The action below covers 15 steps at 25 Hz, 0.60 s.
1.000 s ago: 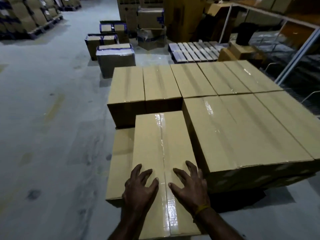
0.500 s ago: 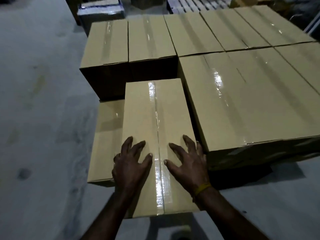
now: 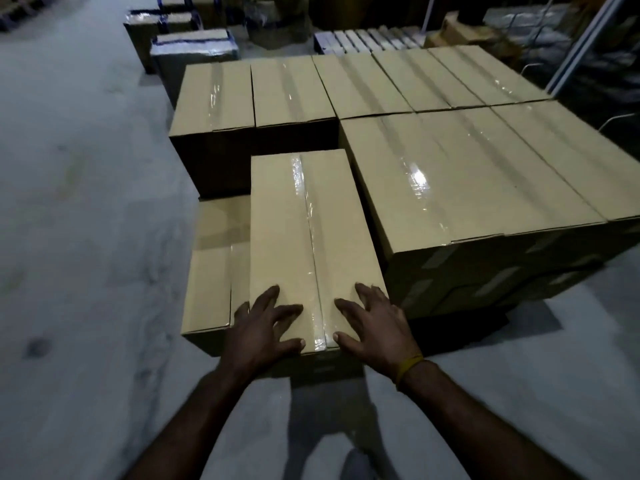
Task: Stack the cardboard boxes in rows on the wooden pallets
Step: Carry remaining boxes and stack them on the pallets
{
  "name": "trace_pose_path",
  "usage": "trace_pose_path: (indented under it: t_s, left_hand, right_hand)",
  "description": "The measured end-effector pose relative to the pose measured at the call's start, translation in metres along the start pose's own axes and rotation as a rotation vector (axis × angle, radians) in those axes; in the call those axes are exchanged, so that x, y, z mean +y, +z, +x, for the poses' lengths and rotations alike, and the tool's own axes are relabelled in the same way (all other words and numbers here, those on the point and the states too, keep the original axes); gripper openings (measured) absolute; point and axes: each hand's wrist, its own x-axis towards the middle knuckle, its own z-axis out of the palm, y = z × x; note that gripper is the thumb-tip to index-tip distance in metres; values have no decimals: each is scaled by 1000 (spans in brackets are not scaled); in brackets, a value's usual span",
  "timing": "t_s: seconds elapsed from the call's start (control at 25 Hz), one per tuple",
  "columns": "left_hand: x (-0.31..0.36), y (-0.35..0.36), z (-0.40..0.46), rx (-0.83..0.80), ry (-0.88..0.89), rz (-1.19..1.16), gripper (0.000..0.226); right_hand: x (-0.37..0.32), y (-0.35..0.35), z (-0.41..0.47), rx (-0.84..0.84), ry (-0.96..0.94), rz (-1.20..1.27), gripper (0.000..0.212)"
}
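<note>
A: Head view. Step in hand: seating one cardboard box (image 3: 311, 244) into the near row of the stack. Lies lengthwise, tape seam running away from the camera, on top of a lower box (image 3: 214, 271) that juts out to its left. Right flank just beside the tall block of stacked boxes (image 3: 485, 188), dark slit between them. Far end close to the back row (image 3: 256, 95); touching or not, cannot tell.

B: Hands?

A: Left hand (image 3: 263, 327) flat on the near left of the lid, fingers spread, thumb toward the seam. Right hand (image 3: 375, 327) mirrored on the near right, fingers splayed, yellow band (image 3: 408, 367) at the wrist. Both pressing down on top, gripping nothing.

B: Pallet visible?

A: Not under this stack; only dark shadow at the base. A bare slatted pallet (image 3: 367, 38) lies beyond the back row, wrapped boxes (image 3: 194, 50) on the floor (image 3: 86, 237) at far left.

B: Next move?

A: Judged: push forward and slightly right to close the slit and square the near face with the block. Lower box overhangs left, so weight should stay centred to avoid tipping.

B: Against the earlier frames?

A: Hands now nearer the box's front edge, thumbs almost at the lip. Box appears further in along the block. Camera raised; more of the back row and far pallet in view.
</note>
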Motion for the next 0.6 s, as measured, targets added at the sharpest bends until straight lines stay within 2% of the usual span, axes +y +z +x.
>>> trace_pose_path:
  t_s: [0.24,0.4,0.52,0.6]
  left_hand:
    - [5,23,-21,-25,5,70,79]
    - [-1,7,0,-74,31,62,89]
    - [2,-11,10,-124,99,64,99]
    - [8,-14,14,-125,121,66,93]
  right_hand:
    - [4,9,-24,-15,1,8,68]
    - [10,4,-14,-49,-83,-70,78]
    - [21,-4,-12,3,-85,-74,75]
    - [31,-7,-10,45,-80,-39,71]
